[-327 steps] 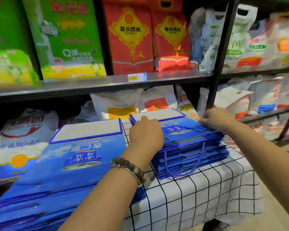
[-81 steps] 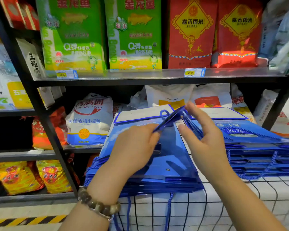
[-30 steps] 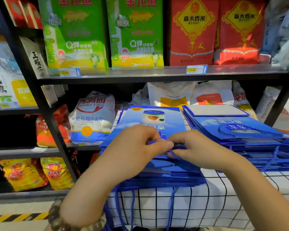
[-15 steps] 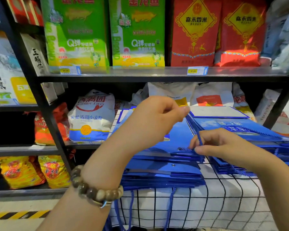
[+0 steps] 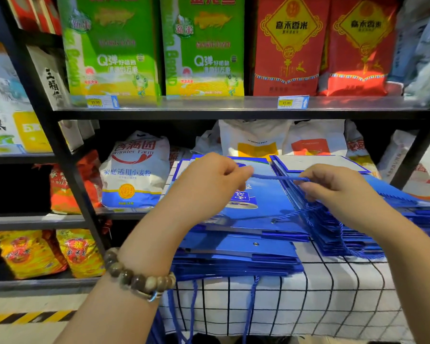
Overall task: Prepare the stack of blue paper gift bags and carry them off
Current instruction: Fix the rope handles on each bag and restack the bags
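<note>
You are in the getting-ready part of the job, and I think you are only partway through it.

Your left grip (image 5: 209,180) and your right grip (image 5: 333,187) are both closed in a small pinch on one blue cord (image 5: 276,178). The cord is pulled tight between them. It runs almost flat, from left to right, across the middle of the frame. From your right grip it drops down toward a small hole in the top bag, so I think it is that bag's handle.

The stack of blue paper gift bags (image 5: 246,244) lies flat on the desk (image 5: 308,306), in the middle of the frame, under your hands. The desk has a white cloth with black squares. A second blue stack (image 5: 358,234) sits right beside the first, toward the right of the frame, and its bags are spread out like a fan.

What looks done: the bags are piled up flat. What is left: finish with the cord, get hold of the whole pile, lift it and carry it off. No bag is off the desk yet.

The long side of the stack runs from the bottom of the frame up toward the shelf (image 5: 233,105) with the rice sacks. The open ends, with the holes, point down toward you. Some loose cords hang over the front edge of the desk. The closed ends point up toward the shelf.
</note>
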### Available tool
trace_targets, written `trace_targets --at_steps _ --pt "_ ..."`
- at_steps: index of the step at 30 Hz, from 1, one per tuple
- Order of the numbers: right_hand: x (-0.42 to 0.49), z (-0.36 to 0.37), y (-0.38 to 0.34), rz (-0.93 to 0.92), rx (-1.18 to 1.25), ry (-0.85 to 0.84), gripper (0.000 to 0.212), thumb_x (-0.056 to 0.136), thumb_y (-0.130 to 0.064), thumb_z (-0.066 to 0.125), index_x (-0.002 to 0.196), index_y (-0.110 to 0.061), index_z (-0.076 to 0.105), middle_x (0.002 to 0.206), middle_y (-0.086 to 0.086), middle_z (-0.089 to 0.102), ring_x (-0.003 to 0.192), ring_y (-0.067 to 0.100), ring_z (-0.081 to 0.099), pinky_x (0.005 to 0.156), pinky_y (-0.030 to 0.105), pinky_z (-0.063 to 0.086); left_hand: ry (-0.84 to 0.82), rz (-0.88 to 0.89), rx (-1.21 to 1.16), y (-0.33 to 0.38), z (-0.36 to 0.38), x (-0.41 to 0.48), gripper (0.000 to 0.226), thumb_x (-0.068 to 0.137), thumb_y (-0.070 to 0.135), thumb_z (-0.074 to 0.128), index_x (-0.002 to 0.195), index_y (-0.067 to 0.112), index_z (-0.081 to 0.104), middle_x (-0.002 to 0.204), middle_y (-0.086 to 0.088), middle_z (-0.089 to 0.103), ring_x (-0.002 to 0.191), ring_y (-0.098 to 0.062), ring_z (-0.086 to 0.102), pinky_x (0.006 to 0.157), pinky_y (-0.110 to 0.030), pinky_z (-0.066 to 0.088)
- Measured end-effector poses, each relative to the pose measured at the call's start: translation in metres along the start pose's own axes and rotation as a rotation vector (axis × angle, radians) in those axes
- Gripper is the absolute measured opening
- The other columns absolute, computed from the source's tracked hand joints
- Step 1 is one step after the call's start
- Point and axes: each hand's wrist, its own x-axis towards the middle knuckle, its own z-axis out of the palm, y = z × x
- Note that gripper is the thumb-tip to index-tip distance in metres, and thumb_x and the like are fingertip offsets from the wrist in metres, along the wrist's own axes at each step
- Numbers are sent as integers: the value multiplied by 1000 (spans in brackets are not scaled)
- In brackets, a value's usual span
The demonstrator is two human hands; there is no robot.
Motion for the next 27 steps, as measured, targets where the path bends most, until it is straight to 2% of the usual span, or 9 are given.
trace_targets --at_steps 2,4,6,10,14,16,18,22,27 --pt "5 10 -9 -25 -36 -12 17 90 -15 56 96 -30 58 85 -9 60 77 3 55 65 8 37 -9 -37 64 -8 -4 1 32 97 23 40 89 15 69 52 -3 49 45 -15 36 45 -25 24" --pt "10 23 -20 -77 -68 -74 29 89 -15 58 114 -30 57 99 -13 57 93 5 54 71 3 35 -20 -59 96 -17 -5 2 32 97 14 36 108 22 66 83 -4 55 61 -25 46 47 -30 28" --pt "15 39 -35 -179 -92 -127 32 89 -18 58 119 -27 57 108 -16 52 100 2 49 77 0 33 -26 -131 65 -31 -6 4 39 95 7 35 121 27 57 79 -10 51 57 -24 44 46 -29 31" --pt "26 70 -63 -275 6 -193 33 90 -16 57 122 -22 57 108 -12 52 101 4 49 80 7 35 -87 -239 -206 -57 -11 5 54 94 -2 36 139 27 36 74 0 59 57 -13 48 40 -10 35" --pt "33 98 -75 -306 -45 -304 33 87 -14 60 119 -20 60 90 -5 62 87 13 55 74 20 40 -84 -240 -492 -73 -13 -1 72 90 -11 46 147 25 20 84 -5 67 65 -14 61 56 -16 51" --pt "34 106 -77 -278 -55 -317 15 84 -17 63 98 -18 67 68 -10 55 66 8 52 60 19 36 -67 -248 -545 -76 -15 -4 72 88 -10 52 146 21 25 85 -8 69 63 -11 62 59 -17 53" --pt "35 109 -76 -244 -74 -318 4 84 -20 63 80 -19 65 62 -10 53 58 3 50 56 18 33 -44 -262 -545 -77 -18 -7 58 86 -6 56 139 13 39 83 -12 70 61 -12 64 57 -16 52" --pt "36 106 -72 -211 -96 -250 8 89 -24 58 84 -18 63 78 -4 56 75 15 51 69 31 41 -6 -266 -432 -76 -22 -12 24 85 0 61 107 11 60 77 -12 70 57 -8 67 55 -15 53" --pt "34 104 -68 -192 -31 -206 14 88 -22 60 100 -16 65 72 -12 50 72 11 49 65 24 38 54 -283 -406 -79 -21 -12 11 86 2 61 78 6 68 63 -4 69 50 -5 63 51 -14 51"
